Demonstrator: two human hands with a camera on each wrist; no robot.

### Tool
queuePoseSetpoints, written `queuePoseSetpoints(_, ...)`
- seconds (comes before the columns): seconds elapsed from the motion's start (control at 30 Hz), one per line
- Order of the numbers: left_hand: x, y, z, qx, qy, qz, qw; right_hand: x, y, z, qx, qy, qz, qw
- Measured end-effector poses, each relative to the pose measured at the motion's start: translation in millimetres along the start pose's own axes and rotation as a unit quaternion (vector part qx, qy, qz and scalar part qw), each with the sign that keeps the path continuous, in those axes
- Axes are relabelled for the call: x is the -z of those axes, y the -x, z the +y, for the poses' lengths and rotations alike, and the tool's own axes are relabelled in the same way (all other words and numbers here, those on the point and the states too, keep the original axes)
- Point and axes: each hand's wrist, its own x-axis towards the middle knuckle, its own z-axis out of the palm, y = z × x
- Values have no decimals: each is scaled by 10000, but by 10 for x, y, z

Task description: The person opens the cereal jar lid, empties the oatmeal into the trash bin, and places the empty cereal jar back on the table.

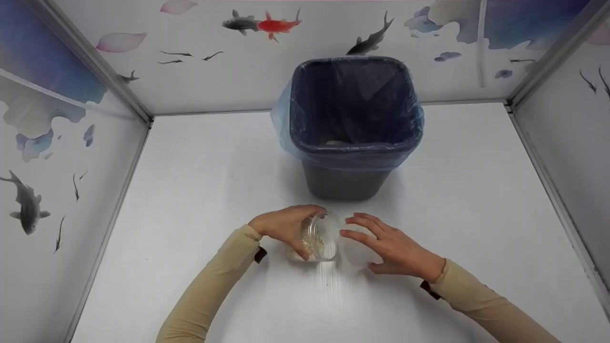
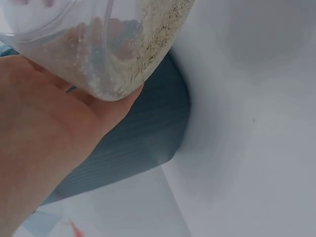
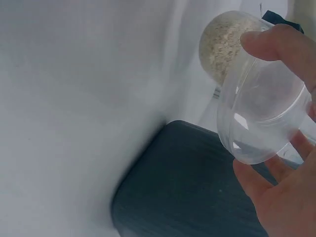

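My left hand [image 1: 288, 226] grips a clear bowl [image 1: 310, 242] tilted on its side, its fingers and thumb spread round it. Pale, oat-like flakes [image 2: 155, 37] lie along its lower wall in the left wrist view. To the right, my right hand [image 1: 393, 247] curves round a second clear bowl [image 3: 269, 94]. Its thumb is at the rim and its fingers are underneath in the right wrist view. This bowl looks empty, and its mouth faces the flake-filled one, the two rims close together. Both are held in front of the bin.
A dark grey bin [image 1: 348, 183] with a blue plastic liner [image 1: 286, 124] stands at the back of the white table [image 1: 200, 157]. A small pale patch shows at its bottom. White walls [image 1: 228, 81] painted with fish enclose the table at the back and sides.
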Motion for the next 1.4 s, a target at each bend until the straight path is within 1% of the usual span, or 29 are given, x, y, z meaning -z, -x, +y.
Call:
queuePoseSetpoints(0.17,75,76,-18,-47,71,458,9989,-5,130,107,-479,-51,-187,9987)
queuePoseSetpoints(0.27,110,117,-20,-149,65,773,9969,-3,192,168,-756,65,-227,9969)
queuePoseSetpoints(0.4,145,158,-15,-352,76,1226,9918,-28,266,263,-1163,319,-152,9926)
queuePoseSetpoints(0.57,178,205,10,-484,177,1730,9836,-61,370,381,-1819,531,-149,9818)
queuePoseSetpoints(0.63,189,226,21,-499,167,1892,9805,-61,408,420,-2106,497,-231,9760)
queuePoseSetpoints(0.73,205,263,37,-531,80,2081,9766,-49,446,466,-2402,357,-326,9695)
queuePoseSetpoints(0.87,212,317,60,-540,-11,2188,9743,-40,474,510,-2641,171,-469,9632)
queuePoseSetpoints(1.07,194,372,80,-476,-19,2167,9751,-17,466,527,-2933,-39,-769,9529)
queuePoseSetpoints(1.27,177,415,95,-337,-88,2142,9762,2,460,529,-3020,-23,-901,9490)
queuePoseSetpoints(1.4,167,437,93,-333,-157,2154,9758,8,457,516,-2982,21,-878,9504)
